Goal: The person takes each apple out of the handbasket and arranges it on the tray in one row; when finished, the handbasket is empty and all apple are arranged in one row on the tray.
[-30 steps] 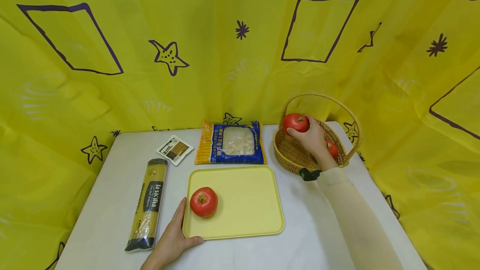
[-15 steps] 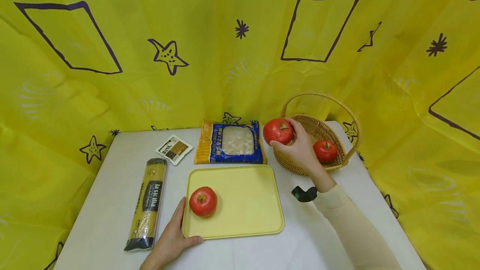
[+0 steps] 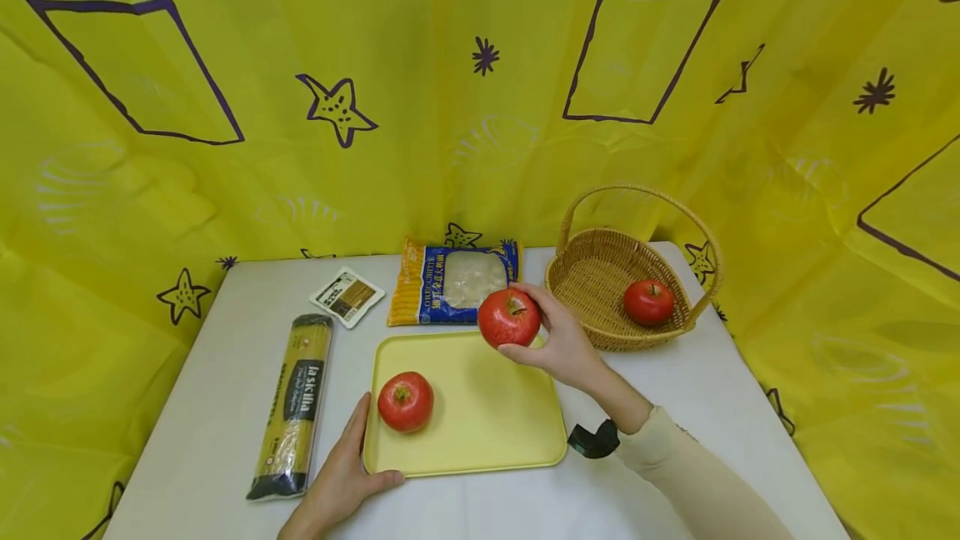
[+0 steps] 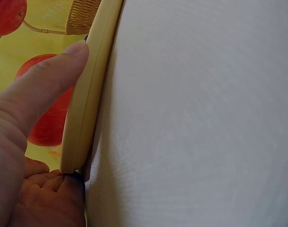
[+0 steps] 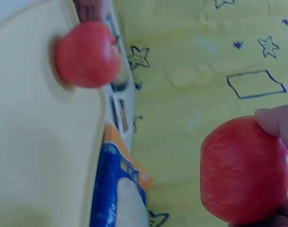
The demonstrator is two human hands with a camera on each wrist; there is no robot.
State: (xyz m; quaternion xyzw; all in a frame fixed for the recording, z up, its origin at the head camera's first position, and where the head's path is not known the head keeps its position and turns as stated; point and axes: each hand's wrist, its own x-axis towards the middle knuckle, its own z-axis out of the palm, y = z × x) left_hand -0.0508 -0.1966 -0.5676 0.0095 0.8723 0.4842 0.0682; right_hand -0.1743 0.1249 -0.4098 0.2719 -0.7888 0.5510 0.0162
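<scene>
In the head view my right hand grips a red apple above the far right part of the yellow tray. The right wrist view shows this apple with my thumb across its edge. A second apple rests on the tray's left side. My left hand holds the tray's near left corner, thumb on the front rim and fingers along the left side. In the left wrist view the thumb lies against the tray rim. Another apple sits in the wicker basket.
Left of the tray lies a long spaghetti pack. Behind the tray are a blue and orange orecchiette bag and a small flat packet. The basket's tall handle arches up at the back right. A yellow patterned curtain surrounds the white table.
My right hand has lifted an apple out of the basket and carried it left and toward me, over the tray. The left hand has stayed at the tray's corner.
</scene>
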